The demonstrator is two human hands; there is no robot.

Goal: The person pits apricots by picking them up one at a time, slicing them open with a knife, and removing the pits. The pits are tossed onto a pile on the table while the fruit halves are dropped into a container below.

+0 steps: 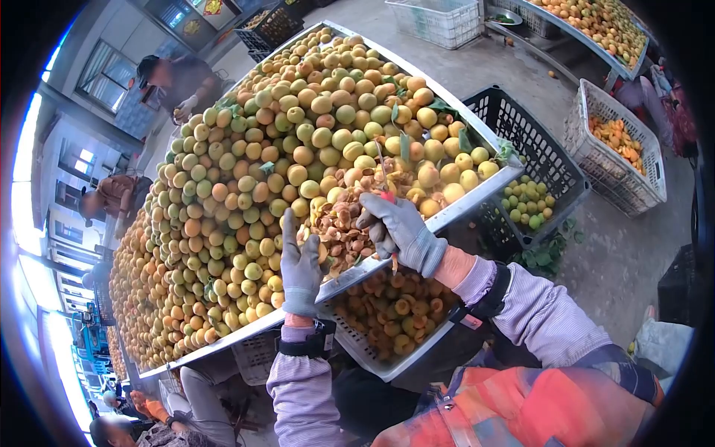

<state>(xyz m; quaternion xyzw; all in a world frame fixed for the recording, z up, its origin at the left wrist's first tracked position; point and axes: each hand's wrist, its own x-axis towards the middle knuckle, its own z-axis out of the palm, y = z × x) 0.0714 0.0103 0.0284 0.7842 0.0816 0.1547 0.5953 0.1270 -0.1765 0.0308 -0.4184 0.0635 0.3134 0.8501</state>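
Long pale-rimmed table heaped with round yellow-green fruit, grey concrete floor around it. Right gloved hand's gripping a thin red-handled tool, tip poking past the fingers; left one's open.

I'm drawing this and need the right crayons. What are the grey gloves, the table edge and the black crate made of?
Gloves: probably knitted cloth, matte, hugging the fingers and wrists; maybe coated, I can't tell.
Table edge: likely metal, pale and smooth, but painted wood is possible.
Black crate: looks like hard plastic, with neat rows of holes.
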